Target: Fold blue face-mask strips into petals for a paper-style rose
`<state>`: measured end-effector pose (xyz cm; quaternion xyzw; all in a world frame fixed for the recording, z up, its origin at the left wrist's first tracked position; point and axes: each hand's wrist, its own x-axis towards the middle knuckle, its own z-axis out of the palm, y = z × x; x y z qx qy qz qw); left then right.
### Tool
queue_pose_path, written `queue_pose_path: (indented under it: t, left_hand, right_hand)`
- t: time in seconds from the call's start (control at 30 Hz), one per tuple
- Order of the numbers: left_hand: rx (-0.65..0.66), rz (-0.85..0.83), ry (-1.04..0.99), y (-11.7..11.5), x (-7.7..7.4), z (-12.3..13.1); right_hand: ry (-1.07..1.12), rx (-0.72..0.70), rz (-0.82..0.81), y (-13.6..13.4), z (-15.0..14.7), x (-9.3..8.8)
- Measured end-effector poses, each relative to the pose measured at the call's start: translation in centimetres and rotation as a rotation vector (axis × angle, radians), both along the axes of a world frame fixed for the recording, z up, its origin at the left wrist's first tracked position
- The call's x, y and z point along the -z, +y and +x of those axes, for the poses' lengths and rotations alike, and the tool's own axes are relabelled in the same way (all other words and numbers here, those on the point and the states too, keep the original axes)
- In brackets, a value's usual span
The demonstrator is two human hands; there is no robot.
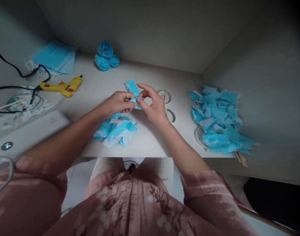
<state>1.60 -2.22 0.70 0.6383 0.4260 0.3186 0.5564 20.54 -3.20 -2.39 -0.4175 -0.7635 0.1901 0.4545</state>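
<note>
My left hand (119,102) and my right hand (152,104) meet above the middle of a pale table (150,144). Both pinch the same small blue fabric piece (134,90), which sticks up between the fingertips. Just below my left hand lies a heap of blue and white fabric scraps (115,129). Three finished blue fabric roses (106,55) sit at the back of the table by the wall.
A yellow glue gun (64,87) with a black cable lies at left, near blue face masks (55,57). A big pile of blue cut pieces (218,118) covers the right side, over wooden sticks (241,159). White elastic loops (167,105) lie by my right hand. A white device (29,132) is front left.
</note>
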Motion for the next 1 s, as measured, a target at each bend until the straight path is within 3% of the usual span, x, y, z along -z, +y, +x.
queue_pose_path:
  t: [0.17, 0.4, 0.67, 1.0]
  left_hand:
    - [-0.014, -0.061, -0.063, 0.04, 0.14, -0.02]
    - [-0.042, -0.1, -0.125, 0.16, 0.21, -0.09]
    - [-0.049, -0.136, -0.156, 0.38, 0.32, -0.11]
    - [-0.024, -0.129, -0.23, 0.54, 0.76, -0.27]
  right_hand:
    - [-0.19, 0.014, 0.143, -0.28, 0.09, -0.12]
    - [-0.278, 0.022, 0.27, 0.1, 0.55, 0.07]
    - [-0.425, 0.084, 0.335, -0.16, 0.32, -0.07]
    - [-0.381, 0.108, 0.302, -0.49, 0.05, -0.58]
